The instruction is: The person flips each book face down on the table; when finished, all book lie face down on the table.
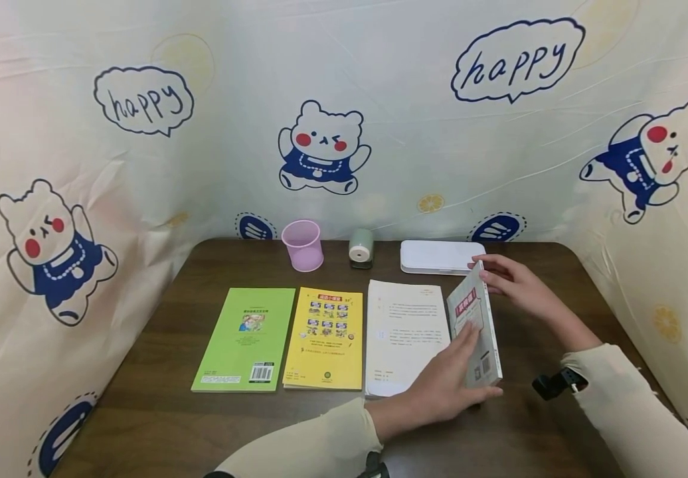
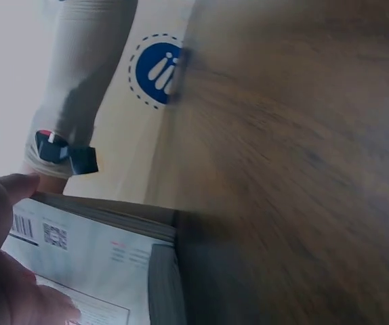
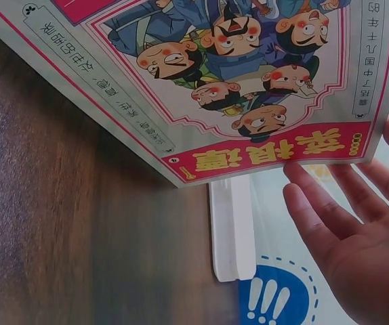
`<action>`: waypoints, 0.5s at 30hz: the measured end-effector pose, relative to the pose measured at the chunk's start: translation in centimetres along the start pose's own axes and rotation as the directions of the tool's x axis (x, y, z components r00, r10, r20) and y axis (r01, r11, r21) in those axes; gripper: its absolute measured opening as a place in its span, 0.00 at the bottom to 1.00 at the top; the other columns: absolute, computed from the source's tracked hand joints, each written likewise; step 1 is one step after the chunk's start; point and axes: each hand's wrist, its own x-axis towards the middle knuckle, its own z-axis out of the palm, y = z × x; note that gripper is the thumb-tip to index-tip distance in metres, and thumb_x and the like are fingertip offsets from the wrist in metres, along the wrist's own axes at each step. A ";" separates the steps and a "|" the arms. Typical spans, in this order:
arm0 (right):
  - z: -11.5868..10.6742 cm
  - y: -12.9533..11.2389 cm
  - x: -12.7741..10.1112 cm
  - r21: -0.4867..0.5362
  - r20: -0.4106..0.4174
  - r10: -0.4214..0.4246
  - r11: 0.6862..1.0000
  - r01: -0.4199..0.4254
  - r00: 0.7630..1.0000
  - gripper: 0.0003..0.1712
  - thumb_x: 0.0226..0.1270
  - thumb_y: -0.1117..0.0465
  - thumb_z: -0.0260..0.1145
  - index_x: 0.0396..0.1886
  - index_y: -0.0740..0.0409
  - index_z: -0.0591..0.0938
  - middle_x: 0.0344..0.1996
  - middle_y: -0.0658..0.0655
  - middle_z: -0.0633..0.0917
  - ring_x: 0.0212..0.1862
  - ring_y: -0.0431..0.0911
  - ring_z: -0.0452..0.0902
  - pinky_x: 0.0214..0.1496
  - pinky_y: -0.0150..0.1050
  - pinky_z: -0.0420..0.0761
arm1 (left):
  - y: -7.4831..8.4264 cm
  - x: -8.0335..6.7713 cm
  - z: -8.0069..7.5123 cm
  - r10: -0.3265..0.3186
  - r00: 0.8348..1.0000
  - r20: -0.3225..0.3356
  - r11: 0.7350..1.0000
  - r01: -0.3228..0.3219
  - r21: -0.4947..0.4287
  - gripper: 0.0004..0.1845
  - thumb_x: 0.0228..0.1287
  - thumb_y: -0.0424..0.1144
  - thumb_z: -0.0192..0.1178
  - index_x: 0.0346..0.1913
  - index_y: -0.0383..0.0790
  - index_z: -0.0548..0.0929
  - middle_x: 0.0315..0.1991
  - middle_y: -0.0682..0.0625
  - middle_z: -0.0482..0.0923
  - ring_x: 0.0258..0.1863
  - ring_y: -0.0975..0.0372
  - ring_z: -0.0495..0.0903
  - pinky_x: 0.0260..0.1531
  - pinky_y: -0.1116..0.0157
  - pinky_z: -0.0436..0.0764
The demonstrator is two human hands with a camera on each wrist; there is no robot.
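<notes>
A thin book (image 1: 483, 315) is tilted up on edge at the right of the row, its pale back cover facing left. My left hand (image 1: 439, 388) grips it low down, with the fingers on the back cover and the thumb at the edge. In the left wrist view, a barcode and QR code show on that cover (image 2: 106, 254). At the book's top edge, my right hand (image 1: 523, 285) touches with extended fingertips. The right wrist view shows the illustrated front cover (image 3: 242, 74), with cartoon figures and a red title band, and the right hand's (image 3: 364, 230) spread fingers.
Left of the held book lie a white book (image 1: 406, 338), a yellow book (image 1: 325, 342) and a green book (image 1: 245, 342). Behind them stand a pink cup (image 1: 303, 249), a green pencil sharpener (image 1: 360, 249) and a white case (image 1: 439, 257). A printed curtain (image 1: 230, 172) surrounds the dark table (image 1: 159, 372).
</notes>
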 end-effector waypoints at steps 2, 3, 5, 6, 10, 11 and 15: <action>-0.1 0.0 -0.2 -0.003 -0.006 0.003 1.000 -0.003 1.000 0.29 0.83 0.56 0.56 0.74 0.69 0.67 0.68 0.72 0.73 0.53 0.34 0.78 0.52 0.27 0.82 | -0.4 0.0 0.3 -0.030 0.999 0.034 0.999 0.030 0.019 0.51 0.70 0.59 0.64 0.84 0.42 0.49 0.84 0.46 0.46 0.81 0.58 0.52 0.77 0.56 0.61; -0.2 0.0 -0.4 -0.003 -0.009 0.006 1.000 -0.006 1.000 0.29 0.83 0.56 0.56 0.74 0.69 0.67 0.68 0.72 0.73 0.53 0.34 0.78 0.52 0.27 0.82 | -0.5 0.1 0.5 -0.043 0.998 0.050 0.999 0.041 0.032 0.51 0.70 0.60 0.63 0.84 0.42 0.49 0.84 0.47 0.46 0.82 0.57 0.50 0.78 0.54 0.59; -0.3 -0.1 -0.6 -0.008 -0.016 0.014 1.000 -0.014 1.000 0.30 0.83 0.55 0.56 0.74 0.69 0.67 0.69 0.72 0.73 0.53 0.35 0.78 0.52 0.27 0.82 | -0.8 0.2 0.7 -0.064 0.995 0.073 0.996 0.059 0.067 0.51 0.70 0.62 0.62 0.84 0.44 0.48 0.84 0.47 0.47 0.82 0.55 0.49 0.78 0.48 0.56; -0.4 -0.1 -0.8 -0.011 -0.020 0.017 1.000 -0.017 1.000 0.30 0.83 0.55 0.56 0.74 0.68 0.67 0.69 0.72 0.73 0.53 0.35 0.78 0.52 0.27 0.82 | -0.9 0.3 0.8 -0.071 0.994 0.081 0.995 0.065 0.081 0.52 0.70 0.62 0.62 0.84 0.45 0.48 0.84 0.48 0.48 0.82 0.53 0.49 0.78 0.45 0.55; -0.8 0.0 -1.2 -0.020 -0.031 0.031 0.999 -0.031 0.999 0.30 0.83 0.55 0.56 0.75 0.67 0.67 0.68 0.72 0.73 0.53 0.38 0.78 0.53 0.26 0.82 | -1.4 0.5 1.3 -0.085 0.993 0.088 0.988 0.073 0.133 0.53 0.68 0.63 0.63 0.85 0.51 0.46 0.83 0.51 0.51 0.81 0.50 0.52 0.76 0.40 0.56; -0.9 0.1 -1.2 -0.021 -0.031 0.028 0.999 -0.029 0.999 0.29 0.83 0.55 0.55 0.75 0.67 0.66 0.68 0.72 0.73 0.53 0.38 0.77 0.52 0.26 0.81 | -1.5 0.6 1.4 -0.085 0.992 0.088 0.987 0.072 0.142 0.53 0.68 0.64 0.63 0.85 0.52 0.45 0.83 0.52 0.51 0.81 0.50 0.53 0.76 0.39 0.57; -1.2 0.7 -1.5 0.005 -0.034 0.024 1.000 -0.024 0.999 0.29 0.84 0.56 0.55 0.75 0.68 0.65 0.67 0.73 0.73 0.52 0.37 0.78 0.52 0.25 0.81 | -2.0 0.8 1.9 -0.085 0.992 0.090 0.979 0.067 0.191 0.54 0.67 0.65 0.63 0.85 0.55 0.44 0.82 0.50 0.55 0.80 0.50 0.57 0.74 0.38 0.58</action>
